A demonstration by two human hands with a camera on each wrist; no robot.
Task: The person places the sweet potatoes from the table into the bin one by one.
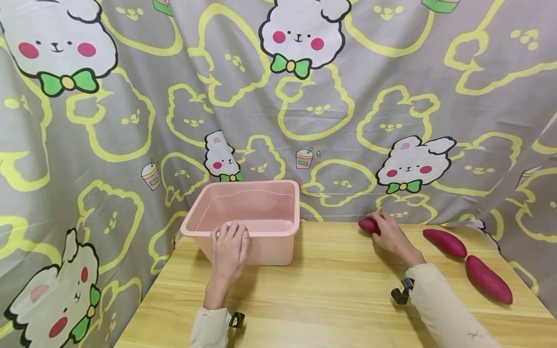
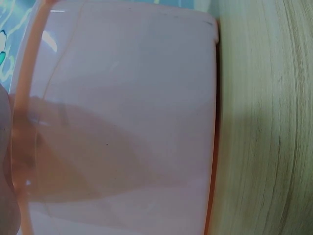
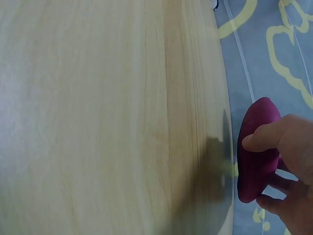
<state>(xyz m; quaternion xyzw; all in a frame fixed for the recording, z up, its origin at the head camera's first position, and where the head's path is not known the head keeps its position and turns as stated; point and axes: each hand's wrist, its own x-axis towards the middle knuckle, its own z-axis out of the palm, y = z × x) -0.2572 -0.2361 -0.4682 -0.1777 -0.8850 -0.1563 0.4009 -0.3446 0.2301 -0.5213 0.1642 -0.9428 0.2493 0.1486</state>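
Note:
A pink plastic bin (image 1: 265, 249) stands on the wooden table at its far left. Over the bin's near rim my left hand (image 1: 229, 249) is hooked, fingers curled to the inside. In the left wrist view the bin's outer wall (image 2: 132, 98) fills most of the picture. My right hand (image 1: 391, 238) grips a purple sweet potato (image 1: 368, 225) near the table's back edge. The right wrist view shows this sweet potato (image 3: 257, 152) between thumb and fingers. To the right of that hand lie two more sweet potatoes, one farther (image 1: 445, 242) and one nearer (image 1: 489, 280).
A grey curtain (image 1: 256, 116) printed with white rabbits and yellow outlines hangs right behind the wooden table (image 1: 330, 299). Dark wrist mounts sit at the left sleeve (image 1: 211, 328) and the right sleeve (image 1: 448, 304).

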